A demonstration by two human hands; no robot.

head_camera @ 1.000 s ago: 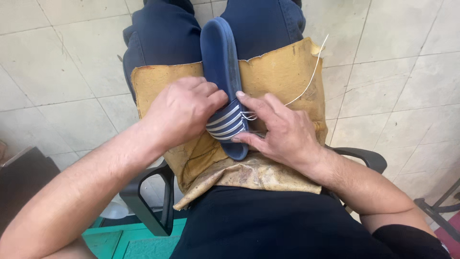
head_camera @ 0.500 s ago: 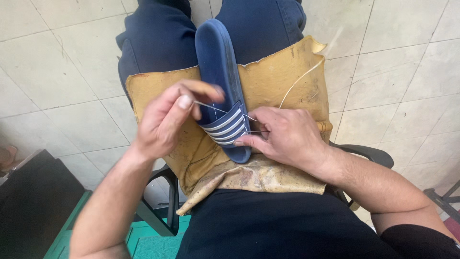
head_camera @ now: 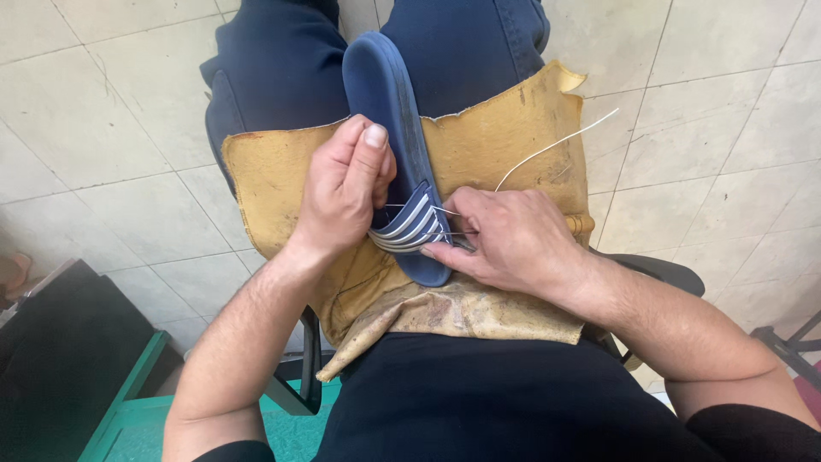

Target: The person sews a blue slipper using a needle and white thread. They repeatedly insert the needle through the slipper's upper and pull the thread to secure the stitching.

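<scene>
A navy slide sandal [head_camera: 389,94] with a blue-and-white striped strap [head_camera: 410,224] lies lengthwise on a tan leather sheet [head_camera: 505,141] spread over my lap. My left hand [head_camera: 342,184] is raised beside the sandal, fingers pinched together on a thin white thread at the strap. My right hand [head_camera: 505,239] presses on the strap's right side and grips it near the sole edge. The white thread [head_camera: 556,144] trails from my right hand up to the right over the leather.
I sit on a chair with a black armrest [head_camera: 658,274] above a pale tiled floor [head_camera: 103,120]. A black box on a green frame [head_camera: 77,359] stands at the lower left. Dark metal legs [head_camera: 791,342] show at the right edge.
My left hand lifted off the strap and rose, pulling the thread taut. The right hand stayed on the strap. The view shifted slightly.
</scene>
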